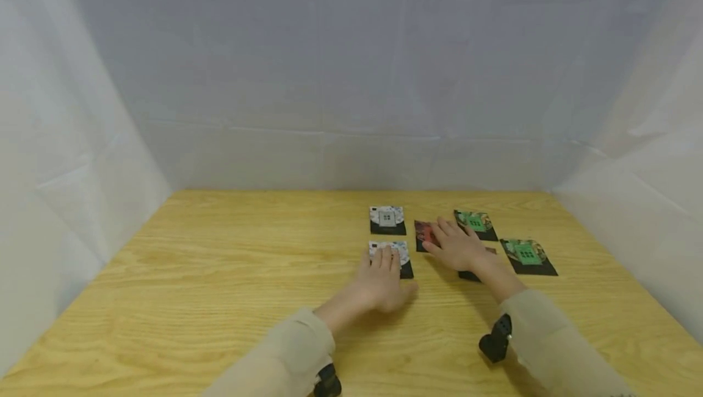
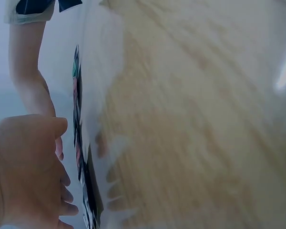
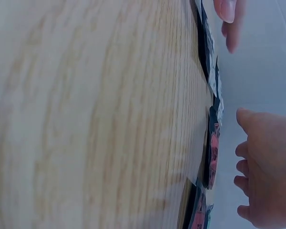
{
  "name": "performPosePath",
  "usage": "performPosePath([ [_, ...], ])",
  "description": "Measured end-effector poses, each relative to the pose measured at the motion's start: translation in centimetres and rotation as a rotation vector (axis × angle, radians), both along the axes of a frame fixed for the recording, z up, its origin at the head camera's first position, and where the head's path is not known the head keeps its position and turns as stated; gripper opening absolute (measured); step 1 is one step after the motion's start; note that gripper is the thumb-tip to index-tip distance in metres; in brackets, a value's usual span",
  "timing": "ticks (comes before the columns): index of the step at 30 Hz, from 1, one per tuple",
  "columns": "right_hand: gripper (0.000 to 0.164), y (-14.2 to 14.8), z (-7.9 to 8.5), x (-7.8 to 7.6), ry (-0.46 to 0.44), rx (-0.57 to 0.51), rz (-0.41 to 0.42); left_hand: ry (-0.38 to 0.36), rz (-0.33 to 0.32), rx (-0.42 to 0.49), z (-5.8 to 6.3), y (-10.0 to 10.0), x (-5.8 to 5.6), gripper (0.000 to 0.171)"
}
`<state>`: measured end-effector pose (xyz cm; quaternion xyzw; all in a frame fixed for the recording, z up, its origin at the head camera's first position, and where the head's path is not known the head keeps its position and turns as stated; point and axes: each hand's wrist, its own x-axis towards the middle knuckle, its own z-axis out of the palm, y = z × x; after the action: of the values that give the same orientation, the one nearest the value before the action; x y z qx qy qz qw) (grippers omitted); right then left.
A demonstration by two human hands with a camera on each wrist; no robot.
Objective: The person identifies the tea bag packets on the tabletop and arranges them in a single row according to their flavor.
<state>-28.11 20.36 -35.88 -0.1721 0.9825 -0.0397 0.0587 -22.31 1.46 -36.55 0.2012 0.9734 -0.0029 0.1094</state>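
Note:
Several flat square packets with black lower parts lie on the table. My left hand (image 1: 381, 284) reaches over the front white packet (image 1: 406, 269), its extended fingers overlapping the packet's middle. Behind that packet lies a second white one (image 1: 387, 219). My right hand (image 1: 456, 248), fingers spread, stretches over a red packet (image 1: 421, 236) and hides its right side. Under the right wrist a dark packet (image 1: 470, 276) shows only its edges; the right wrist view shows red on this nearer packet (image 3: 199, 217). Neither hand grips anything.
Two green packets, one at the back (image 1: 476, 224) and one at the right (image 1: 528, 255), lie beyond the right hand. The wooden table (image 1: 219, 275) is enclosed by pale sheeting (image 1: 351, 80) at the back and both sides. Black cameras (image 1: 496, 339) sit at the wrists.

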Motion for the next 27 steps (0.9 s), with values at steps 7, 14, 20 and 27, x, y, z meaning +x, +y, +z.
performPosePath([
  [7,0.065,0.0,-0.4,-0.1,-0.015,0.021,0.004,-0.069,0.010,0.052,-0.2,0.6,0.4,0.073],
  [14,0.065,-0.3,-0.7,-0.1,-0.040,0.014,0.024,-0.077,0.029,0.036,-0.5,1.0,0.5,0.073],
  [20,0.064,-0.5,-0.8,-0.3,-0.071,0.024,0.025,-0.070,0.062,0.003,-0.5,0.9,0.3,0.076],
  [27,0.065,-0.5,-1.1,-0.3,-0.094,0.024,0.035,-0.050,0.093,0.010,-0.3,0.3,0.5,0.077],
])
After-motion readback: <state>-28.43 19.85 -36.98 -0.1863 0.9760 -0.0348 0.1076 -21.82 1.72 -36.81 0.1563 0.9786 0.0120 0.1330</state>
